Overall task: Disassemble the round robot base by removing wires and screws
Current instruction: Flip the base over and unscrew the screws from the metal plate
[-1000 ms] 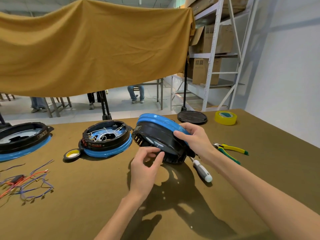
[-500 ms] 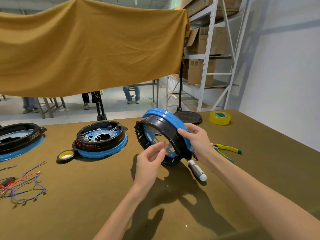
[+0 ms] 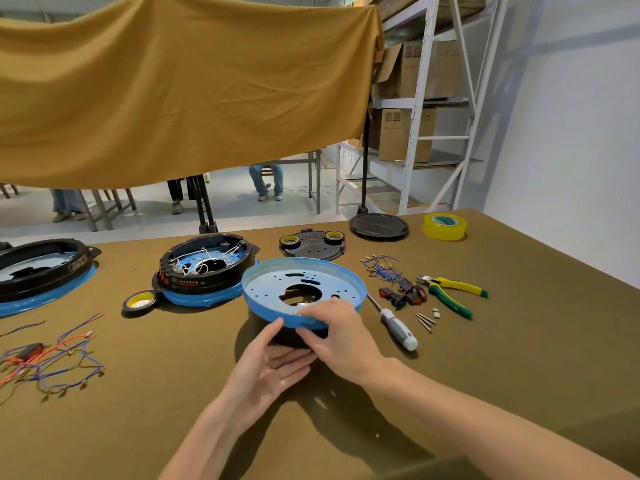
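A round robot base point(image 3: 304, 289) lies upside down in the middle of the table, its blue perforated plate facing up over a black ring. My right hand point(image 3: 341, 336) grips its near rim, fingers curled over the blue edge. My left hand point(image 3: 268, 367) lies palm up just below the base, fingers straight, thumb touching the rim. A screwdriver point(image 3: 394, 323) lies right of the base. Loose screws point(image 3: 426, 321), red switches point(image 3: 401, 295) and blue wires point(image 3: 381, 268) lie beside it.
A second base point(image 3: 207, 268) full of wires sits behind at left, a third point(image 3: 38, 271) at far left. Removed wires point(image 3: 45, 358) lie left. Pliers point(image 3: 453, 292), yellow tape point(image 3: 444, 226), a black lid point(image 3: 378, 225), a black plate with tape rolls point(image 3: 312, 243) and a tape roll point(image 3: 139, 302) surround the work.
The base went from tilted on edge to lying flat with its blue plate up. My left hand opened beneath it. The view shifted, bringing the switches, screws and wires into sight.
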### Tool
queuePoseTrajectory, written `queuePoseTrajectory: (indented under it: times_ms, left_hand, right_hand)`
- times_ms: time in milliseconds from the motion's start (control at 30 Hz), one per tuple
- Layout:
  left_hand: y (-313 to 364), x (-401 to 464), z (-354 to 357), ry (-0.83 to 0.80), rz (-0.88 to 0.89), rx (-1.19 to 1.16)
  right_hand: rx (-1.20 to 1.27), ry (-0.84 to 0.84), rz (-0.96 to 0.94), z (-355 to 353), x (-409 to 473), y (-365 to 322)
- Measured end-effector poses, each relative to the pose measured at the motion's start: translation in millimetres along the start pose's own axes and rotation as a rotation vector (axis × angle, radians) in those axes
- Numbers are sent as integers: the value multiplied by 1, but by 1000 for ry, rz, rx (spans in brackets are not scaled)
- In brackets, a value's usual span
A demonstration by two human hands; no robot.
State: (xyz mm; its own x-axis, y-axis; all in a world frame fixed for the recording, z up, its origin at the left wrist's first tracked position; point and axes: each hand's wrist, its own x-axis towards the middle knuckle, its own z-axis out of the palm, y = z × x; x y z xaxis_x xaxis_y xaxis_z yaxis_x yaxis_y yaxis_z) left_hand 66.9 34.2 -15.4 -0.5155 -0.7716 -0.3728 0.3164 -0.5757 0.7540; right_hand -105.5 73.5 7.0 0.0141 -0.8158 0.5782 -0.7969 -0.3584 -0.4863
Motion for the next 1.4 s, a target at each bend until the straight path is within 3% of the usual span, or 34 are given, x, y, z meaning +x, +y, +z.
queuePoseTrajectory:
  times_ms: [100, 200, 267, 400, 467, 533, 600, 733, 967, 1133, 1233, 1400]
  left_hand:
    - [7, -1, -2, -13, -52, -30]
    - [9, 3, 11, 194, 9, 230]
    - [9, 7, 13, 330, 38, 319]
    - [14, 12, 7, 358, 32, 335]
    - [16, 15, 4, 364, 48, 347]
    - [17, 17, 2, 353, 50, 364]
    - [17, 21, -1, 341, 56, 390]
    - [15, 27, -2, 351, 107, 424]
    - [20, 38, -7, 228, 201, 466]
    - [20, 45, -11, 130, 224, 396]
    - [19, 48, -14, 85, 264, 391]
    - [15, 46, -16, 49, 312, 397]
  right_hand:
    - [69, -81, 26, -2, 0, -4]
    - [224, -60, 60, -13, -4, -4]
    - [223, 35, 68, -23, -5, 2]
    - [-100, 298, 292, -48, -10, 38]
    - [-374, 204, 449, -56, -18, 58]
    - [-612, -21, 574, -55, -27, 72]
    - [-662, -187, 635, -52, -33, 77]
    - [-664, -232, 612, -51, -28, 77]
    - [-573, 83, 643, -105, -14, 56]
    - [-413, 291, 431, -131, -10, 25]
    - [-239, 191, 288, -118, -10, 3]
    - [-191, 32, 169, -84, -10, -11]
